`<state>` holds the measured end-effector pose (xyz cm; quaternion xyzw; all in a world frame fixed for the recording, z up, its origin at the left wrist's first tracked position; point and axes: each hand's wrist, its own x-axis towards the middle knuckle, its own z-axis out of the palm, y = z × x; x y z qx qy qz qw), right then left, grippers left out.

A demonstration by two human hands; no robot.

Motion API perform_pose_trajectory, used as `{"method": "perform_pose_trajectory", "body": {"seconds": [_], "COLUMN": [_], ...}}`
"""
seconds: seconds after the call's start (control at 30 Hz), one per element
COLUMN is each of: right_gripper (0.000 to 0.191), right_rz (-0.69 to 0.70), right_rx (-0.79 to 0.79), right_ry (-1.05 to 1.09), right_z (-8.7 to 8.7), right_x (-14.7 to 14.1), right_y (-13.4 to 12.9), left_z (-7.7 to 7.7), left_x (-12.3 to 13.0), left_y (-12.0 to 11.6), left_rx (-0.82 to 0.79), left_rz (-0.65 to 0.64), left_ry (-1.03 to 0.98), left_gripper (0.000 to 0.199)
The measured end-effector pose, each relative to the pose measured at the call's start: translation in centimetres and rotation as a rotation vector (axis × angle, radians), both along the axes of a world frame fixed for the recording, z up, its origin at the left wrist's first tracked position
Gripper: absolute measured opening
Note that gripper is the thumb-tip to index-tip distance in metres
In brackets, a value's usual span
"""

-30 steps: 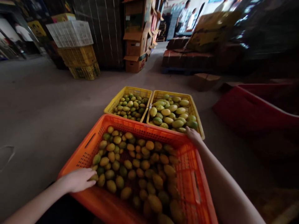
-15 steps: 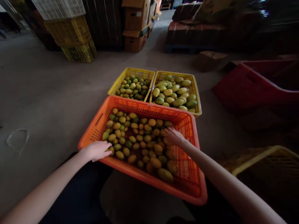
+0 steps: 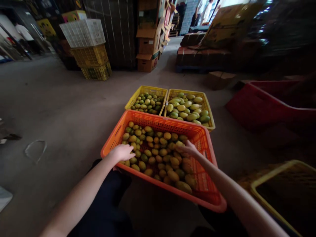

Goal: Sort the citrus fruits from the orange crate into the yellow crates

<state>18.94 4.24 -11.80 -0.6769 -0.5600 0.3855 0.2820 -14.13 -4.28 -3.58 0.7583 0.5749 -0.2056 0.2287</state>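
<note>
An orange plastic crate stands before me, holding many oval, yellow-green fruits that look like lemons. My right hand reaches into its right part, with the fingers closed round a pale yellow fruit. Over the near left part hovers or rests my left hand, its fingers stretched out above the fruit; whether they touch any I cannot tell. Beyond the orange crate are two yellow crates. The left yellow crate holds small greenish fruits, while the right yellow crate holds larger, longer ones.
A red bin stands on the right, with a yellow crate rim nearer me. Stacked white and yellow crates and cardboard boxes stand farther back. A loop of strap lies on the floor at left. People stand in the far background.
My view has tipped up and shifted left. My right hand has closed on a fruit and lifted it slightly. My left hand has moved a little farther over the fruit.
</note>
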Motion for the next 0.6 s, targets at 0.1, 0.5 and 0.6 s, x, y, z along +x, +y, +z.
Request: {"method": "perform_pose_trajectory", "body": {"seconds": [0.1, 0.5, 0.6], "right_gripper": [0.022, 0.026, 0.019], "right_rz": [0.003, -0.001, -0.233], "right_rx": [0.001, -0.078, -0.211], "right_ry": [0.247, 1.311, 1.389], "right_z": [6.7, 15.8, 12.8], "right_x": [-1.0, -3.5, -3.1], "right_y": [0.1, -11.6, -11.4], "left_z": [0.5, -4.3, -6.4], "left_x": [2.1, 7.2, 8.2], "left_y": [0.7, 1.2, 2.0], "left_rx": [-0.044, -0.160, -0.184], "left_rz": [-0.053, 0.008, 0.085], "left_ry": [-0.020, -0.033, -0.070], "left_gripper": [0.049, 0.032, 0.025]}}
